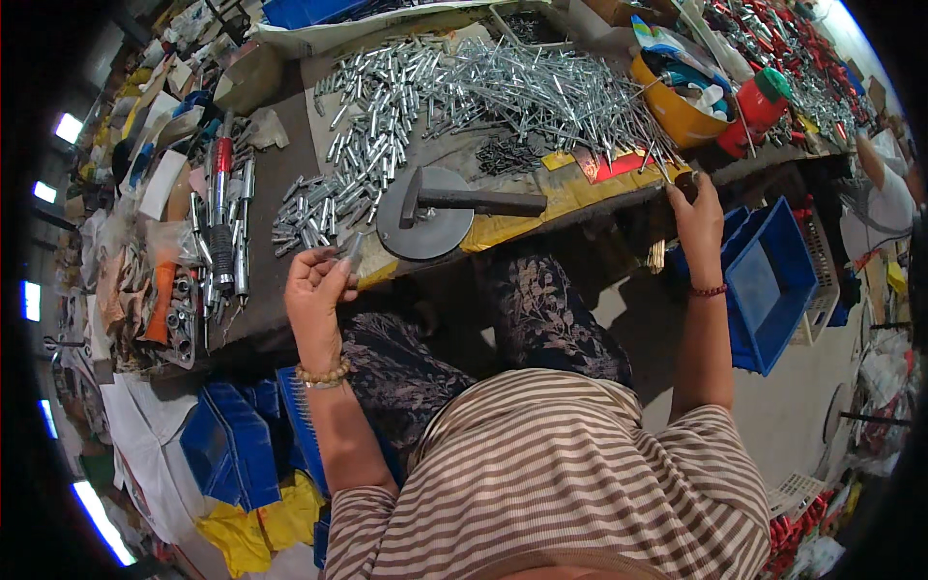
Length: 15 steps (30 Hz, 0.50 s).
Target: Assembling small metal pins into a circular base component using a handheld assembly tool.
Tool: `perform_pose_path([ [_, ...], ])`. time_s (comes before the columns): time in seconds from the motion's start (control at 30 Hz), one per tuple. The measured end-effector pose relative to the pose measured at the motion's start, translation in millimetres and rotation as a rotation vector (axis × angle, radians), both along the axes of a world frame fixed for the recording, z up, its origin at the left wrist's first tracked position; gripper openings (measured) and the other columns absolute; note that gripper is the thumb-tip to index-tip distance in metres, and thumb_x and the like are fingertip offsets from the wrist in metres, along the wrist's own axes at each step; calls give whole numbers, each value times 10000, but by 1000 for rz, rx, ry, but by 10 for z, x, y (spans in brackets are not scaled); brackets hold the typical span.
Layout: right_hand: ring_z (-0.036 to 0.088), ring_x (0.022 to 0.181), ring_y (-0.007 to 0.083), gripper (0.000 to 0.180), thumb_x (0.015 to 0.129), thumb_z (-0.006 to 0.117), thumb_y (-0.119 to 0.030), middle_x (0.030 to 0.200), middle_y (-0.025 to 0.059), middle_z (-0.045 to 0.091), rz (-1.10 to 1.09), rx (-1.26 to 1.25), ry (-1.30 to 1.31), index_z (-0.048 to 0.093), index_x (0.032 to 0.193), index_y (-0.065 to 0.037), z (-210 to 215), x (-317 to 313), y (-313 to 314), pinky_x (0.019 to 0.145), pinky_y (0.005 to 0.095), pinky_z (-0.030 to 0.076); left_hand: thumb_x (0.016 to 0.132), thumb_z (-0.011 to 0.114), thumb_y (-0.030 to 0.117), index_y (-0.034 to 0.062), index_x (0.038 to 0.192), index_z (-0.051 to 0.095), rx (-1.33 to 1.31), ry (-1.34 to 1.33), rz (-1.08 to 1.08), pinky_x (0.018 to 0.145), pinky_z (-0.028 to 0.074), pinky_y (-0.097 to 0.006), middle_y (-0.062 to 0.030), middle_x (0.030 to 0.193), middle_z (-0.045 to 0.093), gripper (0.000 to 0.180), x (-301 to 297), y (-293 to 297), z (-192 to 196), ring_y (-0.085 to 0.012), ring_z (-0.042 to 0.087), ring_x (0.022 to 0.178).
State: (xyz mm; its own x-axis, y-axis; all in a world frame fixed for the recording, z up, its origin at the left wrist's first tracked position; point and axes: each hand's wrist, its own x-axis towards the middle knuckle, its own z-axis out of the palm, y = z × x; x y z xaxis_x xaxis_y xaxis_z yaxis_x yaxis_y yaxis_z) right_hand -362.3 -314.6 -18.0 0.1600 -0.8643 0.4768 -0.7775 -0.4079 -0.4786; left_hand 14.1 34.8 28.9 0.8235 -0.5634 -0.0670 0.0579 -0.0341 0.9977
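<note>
Steel sleeve [354, 248], pinched in left hand [314, 285] fingers, left of round anvil plate [422, 227]; right hand [698, 215] closed on rods [667, 174], right of it. Assembly step; next, mating calls for alignment.

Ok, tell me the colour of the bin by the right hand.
Blue bin, head view.

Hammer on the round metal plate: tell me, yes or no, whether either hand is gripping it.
No: the hammer lies untouched on the round plate, with both hands away from it.
</note>
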Motion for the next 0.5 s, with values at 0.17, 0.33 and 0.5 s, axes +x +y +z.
perform_pose_path([
  [0.17,709,985,315,384,892,737,-193,1063,201,736,88,281,-261,656,1181,46,27,-15,-54,869,381,526,925,724,48,-1,1163,600,-16,69,-77,654,572,-239,-77,951,699,272,-110,-184,6,-131,700,783],
  [0.33,674,888,172,319,882,707,-127,949,135,720,124,200,-310,673,1150,42,395,-101,31,814,309,517,930,724,62,14,1152,611,50,36,-172,657,568,-231,-59,951,699,254,-134,-275,34,-117,693,772],
  [0.5,671,922,188,358,859,693,-100,1018,156,713,292,49,-171,650,1178,55,1029,278,191,848,322,514,923,728,31,-24,1139,609,71,2,-215,662,563,-239,-74,912,693,252,-137,-310,63,-121,694,775],
])
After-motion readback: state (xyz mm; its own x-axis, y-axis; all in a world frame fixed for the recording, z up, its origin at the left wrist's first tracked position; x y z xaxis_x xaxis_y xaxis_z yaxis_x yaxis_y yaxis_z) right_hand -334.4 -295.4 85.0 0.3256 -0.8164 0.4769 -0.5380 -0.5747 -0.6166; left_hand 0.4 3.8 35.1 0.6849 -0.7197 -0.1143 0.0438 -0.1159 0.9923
